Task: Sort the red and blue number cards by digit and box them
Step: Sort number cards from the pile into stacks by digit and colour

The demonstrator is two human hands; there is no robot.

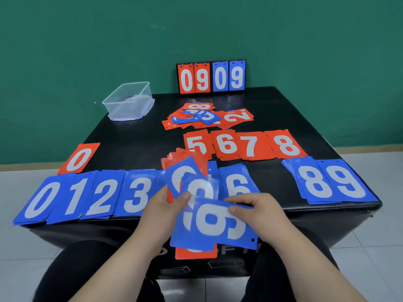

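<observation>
A fan of blue cards (214,225) is held over the near edge of the table (130,131), pinched by the left hand (161,207) and the right hand (258,212); light, stiff and slick, they are judged best gripped at the edges.

Single head-worn wide-angle view, aimed forward and down from above seated person's lap. Left hand (161,207) and right hand (256,212), gripping blue cards (216,225), sat nearest lens, low centre. Black table (135,136) spread left, right and beyond fingertips (186,195); green wall (87,40) stood far past them, facing lens.
</observation>
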